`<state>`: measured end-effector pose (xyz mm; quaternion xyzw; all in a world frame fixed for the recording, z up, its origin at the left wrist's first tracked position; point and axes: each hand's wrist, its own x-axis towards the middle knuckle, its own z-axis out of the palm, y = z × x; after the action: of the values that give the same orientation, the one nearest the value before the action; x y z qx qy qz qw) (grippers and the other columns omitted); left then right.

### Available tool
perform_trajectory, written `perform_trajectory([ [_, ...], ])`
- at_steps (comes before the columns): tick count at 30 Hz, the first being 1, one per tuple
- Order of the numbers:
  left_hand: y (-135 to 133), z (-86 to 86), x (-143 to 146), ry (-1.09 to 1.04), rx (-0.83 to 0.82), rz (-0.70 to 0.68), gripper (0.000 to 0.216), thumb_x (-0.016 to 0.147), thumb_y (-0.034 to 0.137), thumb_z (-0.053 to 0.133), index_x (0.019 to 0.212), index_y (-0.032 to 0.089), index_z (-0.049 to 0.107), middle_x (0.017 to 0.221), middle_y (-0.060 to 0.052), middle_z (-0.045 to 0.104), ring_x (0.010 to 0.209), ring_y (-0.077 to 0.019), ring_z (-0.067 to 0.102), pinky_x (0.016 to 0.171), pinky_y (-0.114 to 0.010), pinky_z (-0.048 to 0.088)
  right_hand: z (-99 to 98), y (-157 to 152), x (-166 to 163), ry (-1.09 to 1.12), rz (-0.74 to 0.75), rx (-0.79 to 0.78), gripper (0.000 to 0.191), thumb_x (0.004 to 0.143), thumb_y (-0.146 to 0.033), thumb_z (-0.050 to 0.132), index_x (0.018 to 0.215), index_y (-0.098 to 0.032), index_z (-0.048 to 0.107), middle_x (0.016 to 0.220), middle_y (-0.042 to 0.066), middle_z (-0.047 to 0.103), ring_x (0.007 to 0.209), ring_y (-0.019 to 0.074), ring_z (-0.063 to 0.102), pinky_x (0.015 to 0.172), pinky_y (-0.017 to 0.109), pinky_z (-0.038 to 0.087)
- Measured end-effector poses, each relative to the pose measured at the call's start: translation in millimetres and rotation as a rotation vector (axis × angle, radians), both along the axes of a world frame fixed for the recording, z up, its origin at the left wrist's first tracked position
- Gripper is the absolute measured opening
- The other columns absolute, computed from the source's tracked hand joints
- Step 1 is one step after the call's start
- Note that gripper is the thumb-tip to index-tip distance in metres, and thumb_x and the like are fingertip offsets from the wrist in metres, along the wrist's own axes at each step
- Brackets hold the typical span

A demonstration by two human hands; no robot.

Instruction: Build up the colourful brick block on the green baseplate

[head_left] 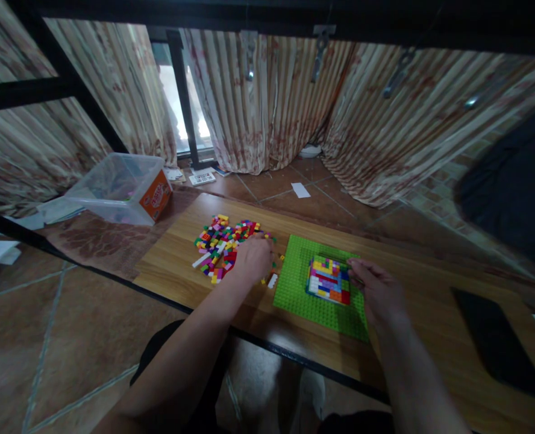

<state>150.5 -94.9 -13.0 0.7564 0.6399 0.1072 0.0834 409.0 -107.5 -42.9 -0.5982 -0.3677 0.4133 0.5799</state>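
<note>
My left hand (255,256) reaches into the right side of a pile of small toy bricks (215,238) in many colours. Its fingers curl downward, and their tips are hidden behind the hand. On a green studded baseplate (297,256) sits a roughly square, low build of multicoloured bricks (327,280). Beside the right edge of that build is my right hand (376,286), thumb and fingers pinched together. Whatever lies in the pinch is too small to make out. A white brick (272,281) lies loose between the pile and the baseplate.
Both arms cross the front edge of the wooden table (172,259). A dark flat slab (497,337) rests at its right end. Beyond the left end stands a clear plastic bin (114,187) with an orange label. Striped curtains (267,108) hang behind, and a black frame bar runs overhead.
</note>
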Motion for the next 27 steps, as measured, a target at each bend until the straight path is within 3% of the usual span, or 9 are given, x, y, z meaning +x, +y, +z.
perform_trajectory([
  [4,-1,0.5,6,-0.016,0.020,0.010,0.024,0.085,0.014,0.048,0.090,0.013,0.071,0.097,-0.015,0.068,0.096,-0.0248,0.065,0.086,-0.033,0.049,0.6,0,1,-0.017,-0.009,0.015,0.031,0.058,-0.045,0.083,0.073,-0.021,0.072,0.072,0.002,0.068,0.062,0.0125,0.058,0.056,0.026,0.047],
  [7,-1,2.9,9,-0.160,0.021,0.039,0.023,0.085,0.014,0.048,0.092,0.014,0.070,0.090,-0.012,0.068,0.087,-0.0224,0.066,0.079,-0.031,0.049,5.3,0,1,-0.013,-0.058,0.050,0.027,0.060,-0.041,0.082,0.074,-0.021,0.072,0.072,0.001,0.068,0.061,0.0113,0.056,0.058,0.026,0.046],
  [13,-2,2.6,28,-1.034,-0.224,-0.032,0.014,0.080,0.017,0.058,0.088,0.013,0.069,0.075,-0.002,0.066,0.067,-0.0117,0.058,0.065,-0.023,0.043,25.8,-13,-15,-0.167,0.010,0.168,0.015,0.069,-0.034,0.077,0.079,-0.023,0.074,0.079,0.001,0.072,0.073,0.0153,0.063,0.073,0.031,0.050],
  [16,-9,4.4,41,-1.338,-0.423,-0.004,0.016,0.077,0.026,0.066,0.084,0.012,0.070,0.069,0.000,0.065,0.056,-0.0075,0.050,0.058,-0.022,0.039,32.0,-23,-29,-0.295,0.181,0.217,0.013,0.075,-0.036,0.073,0.081,-0.025,0.075,0.084,0.002,0.073,0.077,0.0174,0.065,0.075,0.033,0.051],
  [20,-17,7.5,51,-1.507,-0.596,0.025,0.028,0.071,0.039,0.075,0.074,0.012,0.069,0.066,0.000,0.064,0.054,-0.0063,0.050,0.056,-0.021,0.037,34.9,-32,-42,-0.477,0.358,0.272,0.015,0.081,-0.038,0.068,0.086,-0.026,0.074,0.090,0.002,0.073,0.082,0.0184,0.065,0.077,0.034,0.051],
  [27,-18,3.3,56,-1.613,-0.704,0.079,0.033,0.063,0.040,0.084,0.075,0.013,0.070,0.063,0.001,0.064,0.056,-0.0065,0.055,0.056,-0.021,0.036,33.4,-34,-49,-0.549,0.318,0.308,0.015,0.082,-0.039,0.068,0.085,-0.025,0.072,0.088,0.001,0.071,0.083,0.0176,0.064,0.077,0.031,0.049],
])
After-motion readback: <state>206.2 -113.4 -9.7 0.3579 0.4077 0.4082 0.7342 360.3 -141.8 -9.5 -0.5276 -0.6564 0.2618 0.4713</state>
